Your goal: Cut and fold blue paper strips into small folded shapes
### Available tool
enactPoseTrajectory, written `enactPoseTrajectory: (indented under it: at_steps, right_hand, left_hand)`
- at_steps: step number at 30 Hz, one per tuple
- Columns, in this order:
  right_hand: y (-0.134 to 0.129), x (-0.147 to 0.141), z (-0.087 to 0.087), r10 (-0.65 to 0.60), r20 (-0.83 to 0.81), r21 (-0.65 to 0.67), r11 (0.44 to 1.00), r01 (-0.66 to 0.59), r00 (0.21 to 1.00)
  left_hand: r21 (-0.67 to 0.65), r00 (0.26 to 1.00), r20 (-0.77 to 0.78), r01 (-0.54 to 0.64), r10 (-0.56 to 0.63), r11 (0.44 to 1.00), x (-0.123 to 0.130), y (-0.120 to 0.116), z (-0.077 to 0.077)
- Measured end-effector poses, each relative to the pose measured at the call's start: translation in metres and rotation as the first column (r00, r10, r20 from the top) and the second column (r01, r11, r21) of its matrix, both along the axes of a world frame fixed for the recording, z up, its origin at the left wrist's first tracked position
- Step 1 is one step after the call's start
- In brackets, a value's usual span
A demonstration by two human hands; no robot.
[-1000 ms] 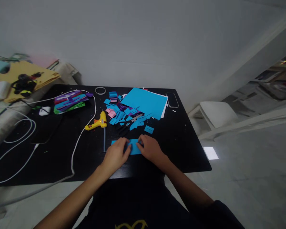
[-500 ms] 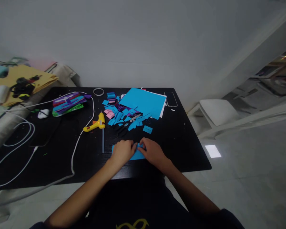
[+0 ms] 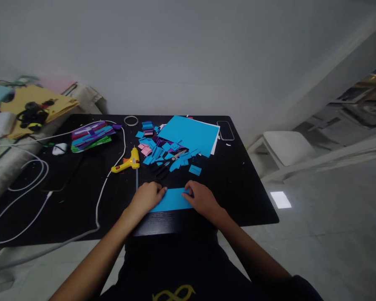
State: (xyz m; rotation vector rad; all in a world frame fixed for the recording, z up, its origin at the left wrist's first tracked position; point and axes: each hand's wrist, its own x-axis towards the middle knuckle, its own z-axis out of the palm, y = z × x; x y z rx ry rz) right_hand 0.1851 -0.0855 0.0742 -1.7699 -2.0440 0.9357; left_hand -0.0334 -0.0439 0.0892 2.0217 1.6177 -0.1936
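A blue paper strip (image 3: 173, 200) lies lengthwise near the front edge of the black table. My left hand (image 3: 148, 195) is at its left end, fingers curled together over the far edge with the thumb along the paper. At the other end, my right hand (image 3: 201, 198) pinches the strip between thumb and bent fingers. The undersides of both hands are hidden. Beyond them lie black-handled scissors (image 3: 161, 170) and a small blue paper piece (image 3: 195, 169). Left of these rests a yellow glue gun (image 3: 127, 161), its grey glue stick partly behind my left hand.
Cut blue, purple and pink paper pieces (image 3: 156, 149) are heaped beside a large blue sheet (image 3: 188, 133). Folded coloured papers (image 3: 92, 134) lie at the left. A white cable (image 3: 97, 209) crosses the table. A phone-shaped clear case (image 3: 225, 131) is at the back right.
My left hand has slid left along the strip, away from my right hand, uncovering the strip's middle. My right hand stays at nearly the same spot. The view has shifted slightly.
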Motion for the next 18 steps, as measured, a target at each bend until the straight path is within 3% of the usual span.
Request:
enactPoseTrajectory:
  at_steps: [8, 18]
  right_hand:
    - [0.002, 0.001, 0.003, -0.008, -0.020, -0.035, 0.999, 0.007, 1.000]
    - [0.002, 0.001, 0.004, -0.018, -0.015, -0.055, 0.998, 0.017, 1.000]
  left_hand:
    - [-0.135, 0.989, 0.102, -0.095, 0.109, 0.986, -0.032, -0.002, -0.001]
    - [-0.130, 0.975, 0.119, -0.174, 0.189, 0.976, -0.054, -0.006, 0.000]
